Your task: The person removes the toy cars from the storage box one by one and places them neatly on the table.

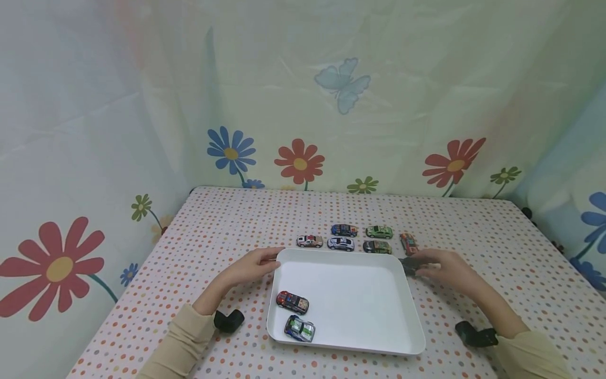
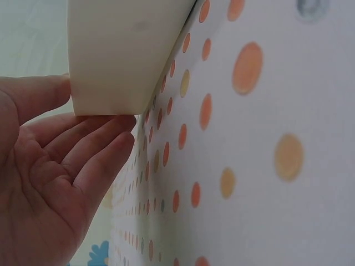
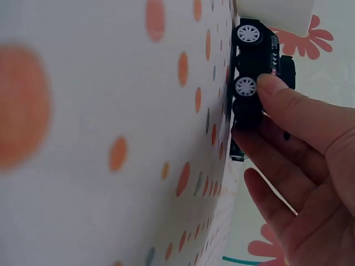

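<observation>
A white rectangular tray point(image 1: 350, 300) lies on the dotted cloth; a dark red-and-black toy car point(image 1: 292, 302) and a silver-green toy car point(image 1: 300, 329) sit in its left part. My left hand point(image 1: 253, 266) is at the tray's far left corner. In the left wrist view, the thumb touches the tray's rim point(image 2: 71, 61) and nearly straight fingers rest against its end wall. At the tray's right far corner, my right hand point(image 1: 442, 267) pinches a black toy car point(image 1: 409, 266) between thumb and fingers. The right wrist view shows its white-spoked wheels point(image 3: 248, 33) close to the cloth.
Behind the tray stand several toy cars, including a white one point(image 1: 341, 243), a blue one point(image 1: 344, 230) and a green one point(image 1: 379, 232). A red car point(image 1: 409, 243) sits just beyond the right hand. A flowered curtain point(image 1: 265, 95) hangs behind the table.
</observation>
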A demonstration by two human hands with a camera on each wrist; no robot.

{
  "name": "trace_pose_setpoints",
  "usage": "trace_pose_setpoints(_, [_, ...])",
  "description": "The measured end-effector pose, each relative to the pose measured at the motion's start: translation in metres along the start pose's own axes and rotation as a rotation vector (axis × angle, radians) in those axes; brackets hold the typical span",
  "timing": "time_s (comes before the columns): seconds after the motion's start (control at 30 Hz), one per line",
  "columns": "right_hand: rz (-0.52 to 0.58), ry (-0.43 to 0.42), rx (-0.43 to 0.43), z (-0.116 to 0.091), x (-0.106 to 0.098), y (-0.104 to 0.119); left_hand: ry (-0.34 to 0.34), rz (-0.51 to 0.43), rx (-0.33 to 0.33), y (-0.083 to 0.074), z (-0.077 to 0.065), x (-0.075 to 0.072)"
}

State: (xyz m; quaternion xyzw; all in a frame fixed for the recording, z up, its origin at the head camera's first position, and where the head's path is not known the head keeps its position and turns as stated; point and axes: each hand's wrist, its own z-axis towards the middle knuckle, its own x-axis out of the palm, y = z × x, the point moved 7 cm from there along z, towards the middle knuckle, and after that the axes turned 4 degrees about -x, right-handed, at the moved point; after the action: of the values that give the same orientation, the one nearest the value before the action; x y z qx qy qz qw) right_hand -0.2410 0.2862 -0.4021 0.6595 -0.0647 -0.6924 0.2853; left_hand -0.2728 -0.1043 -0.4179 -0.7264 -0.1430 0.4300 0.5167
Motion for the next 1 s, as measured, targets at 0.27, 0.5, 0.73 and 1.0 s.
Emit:
trace_pose_setpoints(0.27, [-0.035,0.011,-0.009,0.002,0.004,-0.002,0.006,-0.008,0.004,0.001,0.000,0.000])
trace_pose_setpoints(0.5, [-0.070,0.049,-0.016,0.001,0.001,0.004,0.005,-0.019,0.002,0.002,0.001,0.000])
trace_pose_setpoints(0.73, [-0.150,0.082,0.012,-0.008,-0.009,0.010,-0.037,0.069,0.045,-0.006,0.001,-0.001])
trace_pose_setpoints(1.0, [-0.165,0.069,-0.053,-0.014,-0.018,0.042,-0.163,0.464,0.101,-0.052,-0.014,0.001])
